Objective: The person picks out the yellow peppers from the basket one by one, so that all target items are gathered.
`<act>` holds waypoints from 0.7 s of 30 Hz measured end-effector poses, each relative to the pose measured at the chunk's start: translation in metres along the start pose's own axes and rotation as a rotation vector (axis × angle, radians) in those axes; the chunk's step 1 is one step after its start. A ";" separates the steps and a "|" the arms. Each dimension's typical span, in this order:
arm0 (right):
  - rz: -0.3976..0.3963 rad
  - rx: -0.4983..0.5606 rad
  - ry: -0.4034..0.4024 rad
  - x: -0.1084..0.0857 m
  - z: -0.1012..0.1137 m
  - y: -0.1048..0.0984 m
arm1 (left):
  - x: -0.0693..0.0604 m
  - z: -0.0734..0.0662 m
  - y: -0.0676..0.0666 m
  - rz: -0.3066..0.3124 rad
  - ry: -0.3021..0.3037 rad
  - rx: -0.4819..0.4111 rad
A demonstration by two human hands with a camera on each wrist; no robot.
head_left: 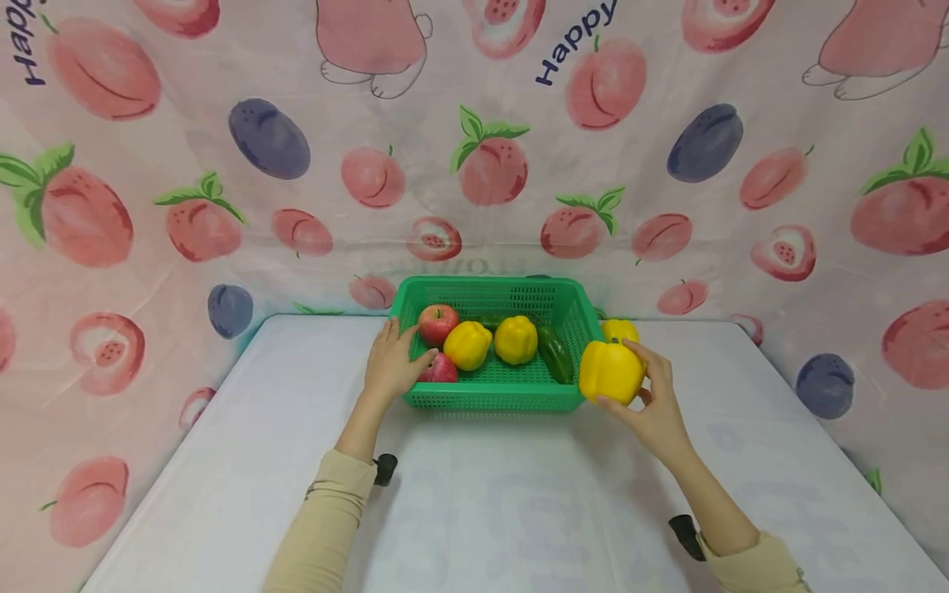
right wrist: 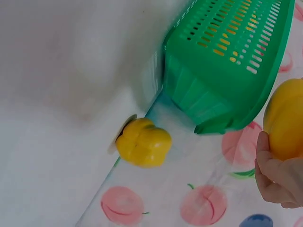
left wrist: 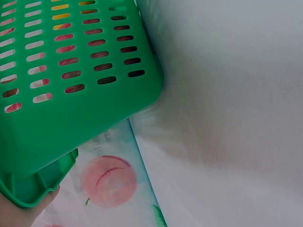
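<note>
A green basket [head_left: 489, 397] stands on the table. In it lie a red apple [head_left: 438, 324], a dark pink fruit [head_left: 441, 370] partly hidden by my thumb, two yellow bell peppers [head_left: 468, 346] and a dark green cucumber-like vegetable [head_left: 555, 354]. My left hand [head_left: 391, 362] holds the basket's left rim, thumb over the inside. With fingertips and thumb, my right hand [head_left: 656, 403] grips a yellow bell pepper [head_left: 611, 373], raised by the basket's right front corner. In the right wrist view another yellow bell pepper [right wrist: 144, 143] rests on the table beside the basket.
The white-covered table [head_left: 519, 502] extends in front of the basket and to both sides. A fruit-patterned cloth [head_left: 445, 165] hangs close behind the basket. Black straps [head_left: 385, 469] show at both wrists.
</note>
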State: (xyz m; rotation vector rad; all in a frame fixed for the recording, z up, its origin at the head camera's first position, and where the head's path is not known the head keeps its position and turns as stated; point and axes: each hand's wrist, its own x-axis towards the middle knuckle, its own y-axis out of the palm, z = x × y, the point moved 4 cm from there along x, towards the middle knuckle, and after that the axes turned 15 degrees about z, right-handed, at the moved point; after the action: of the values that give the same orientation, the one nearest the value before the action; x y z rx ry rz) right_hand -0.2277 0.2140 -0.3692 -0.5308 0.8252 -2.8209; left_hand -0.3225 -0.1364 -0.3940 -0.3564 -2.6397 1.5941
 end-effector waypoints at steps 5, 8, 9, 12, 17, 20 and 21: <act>-0.002 -0.012 -0.010 -0.003 -0.006 -0.009 | 0.001 0.000 0.001 0.001 -0.003 0.000; -0.010 -0.014 -0.026 -0.005 -0.009 -0.015 | 0.001 0.000 0.000 0.002 -0.002 -0.006; -0.014 -0.009 -0.032 -0.005 -0.010 -0.017 | 0.001 0.000 0.000 0.002 0.000 -0.004; -0.020 -0.002 -0.036 -0.005 -0.013 -0.021 | 0.001 0.000 -0.002 0.001 0.000 -0.001; -0.019 -0.011 0.046 -0.007 -0.022 -0.027 | 0.001 0.002 -0.001 0.006 -0.005 0.001; -0.016 -0.023 0.083 -0.008 -0.026 -0.031 | 0.001 0.002 0.000 0.008 -0.003 -0.001; -0.015 -0.028 0.085 -0.009 -0.027 -0.032 | 0.001 0.002 0.001 0.009 -0.005 -0.002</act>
State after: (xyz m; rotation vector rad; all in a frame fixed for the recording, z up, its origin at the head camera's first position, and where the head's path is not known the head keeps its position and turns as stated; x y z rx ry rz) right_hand -0.2313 0.2562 -0.3759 -0.4248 0.8811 -2.8676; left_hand -0.3232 -0.1371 -0.3957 -0.3650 -2.6474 1.5968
